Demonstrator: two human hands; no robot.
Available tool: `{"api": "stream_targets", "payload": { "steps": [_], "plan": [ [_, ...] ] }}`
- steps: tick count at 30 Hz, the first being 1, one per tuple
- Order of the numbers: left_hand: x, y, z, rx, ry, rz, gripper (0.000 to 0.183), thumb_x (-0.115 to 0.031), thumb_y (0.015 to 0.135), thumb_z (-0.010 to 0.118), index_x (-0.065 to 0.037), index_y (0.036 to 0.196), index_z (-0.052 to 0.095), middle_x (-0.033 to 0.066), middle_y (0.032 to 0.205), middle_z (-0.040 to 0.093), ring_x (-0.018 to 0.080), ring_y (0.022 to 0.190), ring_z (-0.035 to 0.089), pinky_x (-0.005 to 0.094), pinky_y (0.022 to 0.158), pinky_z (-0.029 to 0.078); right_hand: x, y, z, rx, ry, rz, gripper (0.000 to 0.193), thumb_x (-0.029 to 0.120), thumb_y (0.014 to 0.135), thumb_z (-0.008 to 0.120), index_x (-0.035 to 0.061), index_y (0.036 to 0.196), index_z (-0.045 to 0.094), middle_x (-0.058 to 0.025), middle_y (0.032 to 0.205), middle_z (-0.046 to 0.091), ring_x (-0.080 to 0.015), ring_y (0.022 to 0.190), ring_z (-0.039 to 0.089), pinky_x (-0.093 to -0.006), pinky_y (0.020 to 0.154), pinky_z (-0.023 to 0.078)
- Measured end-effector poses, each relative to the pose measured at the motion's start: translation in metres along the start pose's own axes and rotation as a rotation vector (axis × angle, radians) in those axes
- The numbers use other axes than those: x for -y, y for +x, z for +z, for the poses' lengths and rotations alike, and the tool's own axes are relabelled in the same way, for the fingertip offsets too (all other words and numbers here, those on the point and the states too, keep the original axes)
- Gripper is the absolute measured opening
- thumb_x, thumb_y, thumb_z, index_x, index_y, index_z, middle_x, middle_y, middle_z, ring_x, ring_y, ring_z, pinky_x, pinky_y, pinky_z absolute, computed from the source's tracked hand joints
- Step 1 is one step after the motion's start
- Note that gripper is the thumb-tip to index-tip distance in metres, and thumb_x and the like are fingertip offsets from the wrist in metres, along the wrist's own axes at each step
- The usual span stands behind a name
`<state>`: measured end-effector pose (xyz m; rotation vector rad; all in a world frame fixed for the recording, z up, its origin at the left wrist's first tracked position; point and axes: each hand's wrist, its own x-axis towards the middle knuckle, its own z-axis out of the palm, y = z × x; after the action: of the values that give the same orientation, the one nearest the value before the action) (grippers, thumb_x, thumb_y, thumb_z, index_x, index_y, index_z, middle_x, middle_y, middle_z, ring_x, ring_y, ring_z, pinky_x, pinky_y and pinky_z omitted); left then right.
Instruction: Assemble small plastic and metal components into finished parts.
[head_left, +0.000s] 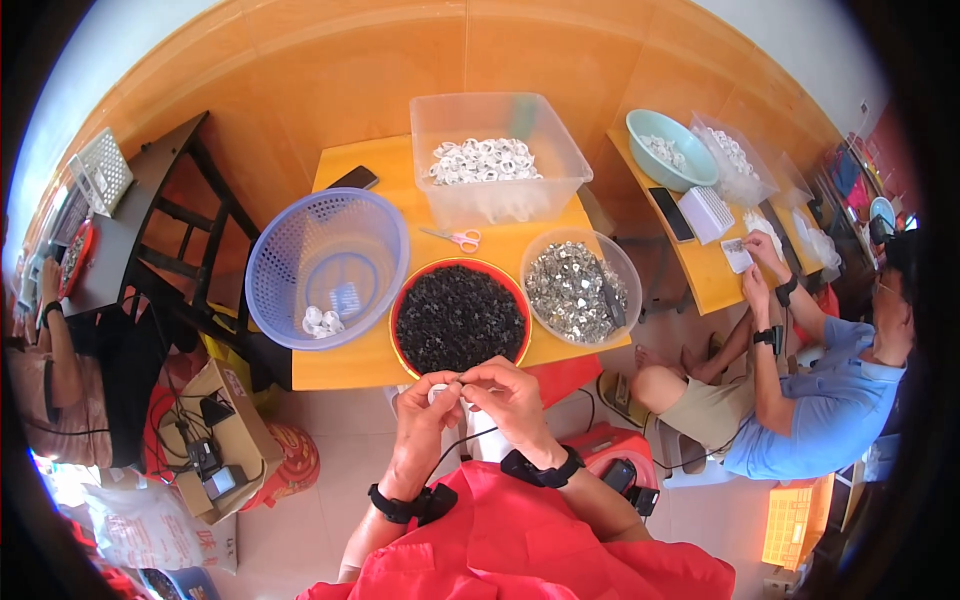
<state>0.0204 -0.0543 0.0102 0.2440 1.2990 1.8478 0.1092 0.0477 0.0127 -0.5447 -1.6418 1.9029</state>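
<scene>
On the table's (345, 368) left, violet basket (270, 280) with white pieces (322, 322). Next, left hand (420, 415), on the near side of the red-rimmed tray (462, 262) of black pieces (460, 318), pinched on a small white part (437, 394); looks light, probably stiff and slick, best taken by its outer edge. Then right hand (510, 402), fingertips drawn together beside it, contents unclear. Farther right, clear tub (632, 290) of metal pieces (570, 285).

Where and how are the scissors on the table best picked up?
Probably by the pink handles, from above and the right: the scissors lie flat, blades pointing left toward the blue basket, handles facing right.
</scene>
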Motion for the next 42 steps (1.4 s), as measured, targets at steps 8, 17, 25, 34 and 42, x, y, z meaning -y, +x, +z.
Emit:
{"api": "stream_targets", "payload": {
  "steps": [8, 17, 25, 34, 42],
  "plan": [
    [0.003, -0.002, -0.003, 0.018, -0.092, -0.096, 0.016, -0.011, 0.087, 0.058, -0.004, 0.100, 0.064, 0.0007, 0.079, 0.061, 0.0078, 0.065, 0.052, 0.0201, 0.057, 0.038, -0.001, -0.002, 0.003, -0.019, -0.444, -0.371, 0.015, -0.006, 0.074, 0.065, -0.0009, 0.089, 0.063, -0.0097, 0.081, 0.059, -0.0178, 0.069, 0.063, -0.0254, 0.057, 0.051],
    [0.004, -0.002, -0.001, -0.007, 0.064, -0.040, 0.018, -0.013, 0.088, 0.059, -0.002, 0.100, 0.066, 0.0008, 0.079, 0.062, 0.0055, 0.062, 0.050, 0.0202, 0.055, 0.040, 0.006, -0.006, 0.008, -0.091, -0.797, -0.466, 0.014, -0.001, 0.072, 0.066, 0.0012, 0.084, 0.060, -0.0108, 0.075, 0.058, -0.0251, 0.064, 0.062, -0.0329, 0.054, 0.049],
    [0.007, -0.006, 0.001, 0.064, 0.087, -0.049, 0.030, -0.022, 0.094, 0.047, 0.001, 0.104, 0.063, 0.0013, 0.084, 0.060, 0.0077, 0.069, 0.049, 0.0219, 0.060, 0.038, 0.002, -0.007, 0.004, -0.123, -0.703, -0.420, 0.010, 0.003, 0.074, 0.064, 0.0040, 0.082, 0.059, -0.0097, 0.072, 0.056, -0.0285, 0.061, 0.060, -0.0354, 0.051, 0.048],
    [-0.002, -0.002, 0.000, 0.115, -0.139, -0.193, 0.044, -0.021, 0.090, 0.038, 0.007, 0.124, 0.045, 0.0112, 0.102, 0.061, 0.0126, 0.077, 0.052, 0.0246, 0.069, 0.043, -0.003, -0.003, -0.012, -0.218, -0.585, -0.289, 0.009, -0.002, 0.072, 0.065, 0.0021, 0.080, 0.062, -0.0084, 0.073, 0.060, -0.0204, 0.063, 0.064, -0.0274, 0.056, 0.049],
    [-0.002, -0.001, -0.001, 0.125, -0.133, -0.213, 0.044, -0.014, 0.088, 0.039, 0.009, 0.126, 0.042, 0.0145, 0.108, 0.058, 0.0170, 0.090, 0.056, 0.0295, 0.080, 0.046, 0.008, -0.011, 0.001, -0.062, -0.484, -0.425, 0.014, -0.005, 0.071, 0.064, 0.0026, 0.083, 0.062, -0.0089, 0.075, 0.060, -0.0228, 0.065, 0.062, -0.0277, 0.055, 0.048]
  ]
}}
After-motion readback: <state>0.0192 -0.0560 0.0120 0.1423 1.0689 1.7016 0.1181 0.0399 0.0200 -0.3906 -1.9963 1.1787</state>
